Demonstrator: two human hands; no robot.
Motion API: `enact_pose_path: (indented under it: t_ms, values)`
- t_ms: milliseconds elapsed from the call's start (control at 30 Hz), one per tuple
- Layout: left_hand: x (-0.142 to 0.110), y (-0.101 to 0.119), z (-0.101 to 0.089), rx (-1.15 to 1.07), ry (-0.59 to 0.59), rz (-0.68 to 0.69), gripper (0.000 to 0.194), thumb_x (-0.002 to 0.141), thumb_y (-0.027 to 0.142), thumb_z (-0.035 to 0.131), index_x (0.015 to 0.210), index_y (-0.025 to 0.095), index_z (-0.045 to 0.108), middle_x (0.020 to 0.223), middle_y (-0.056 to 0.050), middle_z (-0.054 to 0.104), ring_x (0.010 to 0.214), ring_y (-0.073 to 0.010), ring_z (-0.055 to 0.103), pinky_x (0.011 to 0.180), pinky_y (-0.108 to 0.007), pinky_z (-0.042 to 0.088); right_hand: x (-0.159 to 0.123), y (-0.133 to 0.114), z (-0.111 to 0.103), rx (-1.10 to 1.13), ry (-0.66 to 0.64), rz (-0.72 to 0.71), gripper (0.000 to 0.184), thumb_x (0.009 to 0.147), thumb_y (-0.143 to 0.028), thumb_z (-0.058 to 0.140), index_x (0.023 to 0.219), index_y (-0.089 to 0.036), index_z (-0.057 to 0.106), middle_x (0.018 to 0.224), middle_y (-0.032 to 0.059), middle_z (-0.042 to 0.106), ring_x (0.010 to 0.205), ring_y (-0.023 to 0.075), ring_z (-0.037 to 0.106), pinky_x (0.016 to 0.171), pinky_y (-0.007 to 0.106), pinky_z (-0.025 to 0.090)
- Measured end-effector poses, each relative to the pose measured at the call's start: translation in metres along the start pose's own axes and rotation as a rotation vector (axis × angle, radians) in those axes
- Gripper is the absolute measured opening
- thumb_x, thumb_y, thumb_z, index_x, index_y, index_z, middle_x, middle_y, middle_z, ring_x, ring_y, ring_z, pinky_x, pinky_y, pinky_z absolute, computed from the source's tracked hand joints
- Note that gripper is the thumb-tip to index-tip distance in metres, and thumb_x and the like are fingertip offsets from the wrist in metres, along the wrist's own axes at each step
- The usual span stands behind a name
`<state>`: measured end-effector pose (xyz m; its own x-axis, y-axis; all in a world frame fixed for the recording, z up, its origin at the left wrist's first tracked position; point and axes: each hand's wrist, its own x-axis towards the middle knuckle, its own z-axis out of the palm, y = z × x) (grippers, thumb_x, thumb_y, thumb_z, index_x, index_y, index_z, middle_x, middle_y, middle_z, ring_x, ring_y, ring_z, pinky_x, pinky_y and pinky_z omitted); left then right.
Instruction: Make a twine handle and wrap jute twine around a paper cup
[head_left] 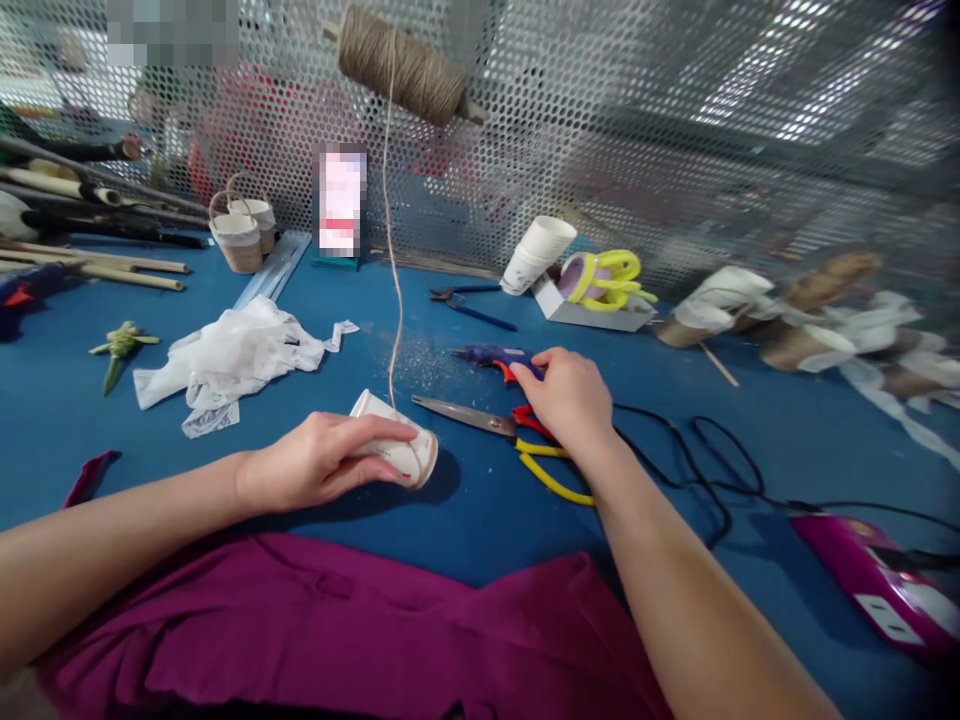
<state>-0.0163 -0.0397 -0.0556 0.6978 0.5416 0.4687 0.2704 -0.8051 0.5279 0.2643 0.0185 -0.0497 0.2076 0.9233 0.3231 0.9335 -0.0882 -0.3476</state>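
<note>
My left hand [319, 460] is closed around a white paper cup [411, 458], which lies tilted on its side just over the blue table. A strand of twine [390, 230] runs down from a spool [401, 65] to the cup; its lower end is hidden behind the cup. My right hand [574, 400] grips a blue glue gun [491, 355] with a red trigger, its nozzle facing left. Scissors [472, 415] with red and yellow handles lie between the hands, partly under my right wrist.
White lace [232, 350] lies left, near two small twine-handled cups [238, 240]. Behind are pliers [480, 308], stacked paper cups [536, 255] and a box [592, 312] with yellow-handled scissors. A black cord [675, 430] and magenta power strip [877, 580] occupy the right.
</note>
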Motion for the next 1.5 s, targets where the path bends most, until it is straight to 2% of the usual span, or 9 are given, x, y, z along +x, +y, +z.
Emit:
enact_pose_path:
  t_ms: [67,100,200,300,467,600,767,967,1500]
  values:
    - [0.001,0.003,0.001,-0.014,0.001,0.028,0.028,0.089,0.030,0.044,0.110,0.012,0.052,0.083,-0.009,0.071,0.065,-0.0123,0.066,0.057,-0.018,0.050,-0.012,-0.016,-0.007,0.121,-0.009,-0.137,0.021,0.075,-0.036,0.058,0.078,-0.017,0.064,0.093,0.0159,0.062,0.095,0.0306,0.055,0.080,0.047,0.042]
    - [0.002,0.005,0.002,-0.029,-0.001,0.043,0.028,0.089,0.030,0.044,0.111,0.013,0.051,0.087,-0.010,0.070,0.070,-0.0134,0.067,0.060,-0.019,0.051,-0.020,-0.026,-0.012,0.278,-0.100,-0.244,0.023,0.078,-0.037,0.054,0.080,-0.017,0.065,0.093,0.0137,0.063,0.095,0.0272,0.056,0.082,0.044,0.043]
    - [0.004,0.010,0.004,-0.109,-0.028,0.092,0.028,0.089,0.027,0.045,0.111,0.012,0.051,0.092,-0.012,0.070,0.078,-0.0147,0.067,0.066,-0.020,0.052,-0.044,-0.057,-0.022,0.715,-0.656,-0.465,0.034,0.088,-0.041,0.039,0.097,-0.019,0.064,0.111,0.0088,0.061,0.106,0.0201,0.054,0.092,0.038,0.041]
    - [0.005,0.014,0.007,-0.180,-0.068,0.095,0.026,0.089,0.025,0.046,0.110,0.012,0.050,0.087,-0.010,0.070,0.076,-0.0143,0.067,0.066,-0.020,0.052,-0.062,-0.074,-0.025,0.944,-0.838,-0.448,0.030,0.087,-0.039,0.043,0.103,-0.022,0.062,0.118,0.0054,0.057,0.112,0.0171,0.050,0.095,0.034,0.039]
    - [0.004,0.014,0.007,-0.217,-0.080,-0.038,0.027,0.087,0.026,0.048,0.110,0.012,0.051,0.084,-0.007,0.069,0.065,-0.0116,0.065,0.059,-0.019,0.050,-0.066,-0.073,-0.020,1.078,-0.754,-0.215,0.012,0.078,-0.030,0.059,0.077,-0.020,0.065,0.096,0.0021,0.062,0.085,0.0125,0.058,0.078,0.027,0.047]
    - [0.002,0.011,0.007,-0.269,-0.005,-0.241,0.028,0.086,0.029,0.049,0.110,0.015,0.052,0.093,-0.007,0.068,0.073,-0.0124,0.064,0.064,-0.020,0.050,-0.063,-0.068,-0.020,1.155,-0.626,-0.100,0.010,0.074,-0.030,0.064,0.075,-0.020,0.066,0.076,-0.0005,0.065,0.076,0.0113,0.059,0.075,0.027,0.047]
    - [0.000,0.007,0.011,-0.379,0.013,-0.369,0.030,0.085,0.033,0.049,0.109,0.014,0.054,0.087,-0.005,0.067,0.069,-0.0123,0.061,0.062,-0.020,0.049,-0.062,-0.067,-0.018,1.124,-0.492,-0.061,0.011,0.070,-0.028,0.068,0.075,-0.019,0.066,0.073,-0.0005,0.065,0.069,0.0103,0.058,0.070,0.027,0.048]
    - [0.000,0.007,0.011,-0.390,-0.018,-0.378,0.029,0.085,0.033,0.050,0.108,0.015,0.054,0.084,-0.003,0.067,0.066,-0.0108,0.059,0.060,-0.019,0.047,-0.062,-0.068,-0.015,1.028,-0.421,-0.072,0.012,0.070,-0.029,0.067,0.075,-0.018,0.065,0.074,0.0002,0.065,0.069,0.0112,0.059,0.070,0.028,0.049]
    - [0.003,0.013,0.005,-0.269,0.033,-0.211,0.025,0.086,0.029,0.049,0.104,0.013,0.056,0.089,-0.007,0.070,0.067,-0.0103,0.063,0.059,-0.017,0.048,-0.062,-0.066,-0.013,0.986,-0.465,-0.054,0.014,0.070,-0.030,0.067,0.075,-0.017,0.064,0.072,0.0002,0.064,0.067,0.0113,0.056,0.069,0.028,0.048]
